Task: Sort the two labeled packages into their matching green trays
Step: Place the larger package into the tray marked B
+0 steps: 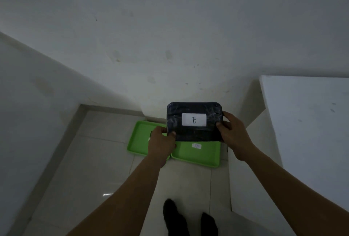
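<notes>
L hand (162, 142) is gripping the near-left corner of the dark pkg (194, 122) w/ white "B" label (194, 119); R hand (231, 131) is clamping its right edge. Pkg is hovering above two green trays (139, 139) lying side by side on the floor, mostly over the right tray (200, 155), which is carrying a small label, unreadable.

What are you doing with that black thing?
A person is holding a dark wrapped package in both hands, the left hand at its lower left corner and the right hand at its right edge. Its white label reads B. Two green trays sit side by side on the tiled floor below: the left tray and the right tray, which has a small label too blurry to read. The package is not in either tray yet.
</notes>
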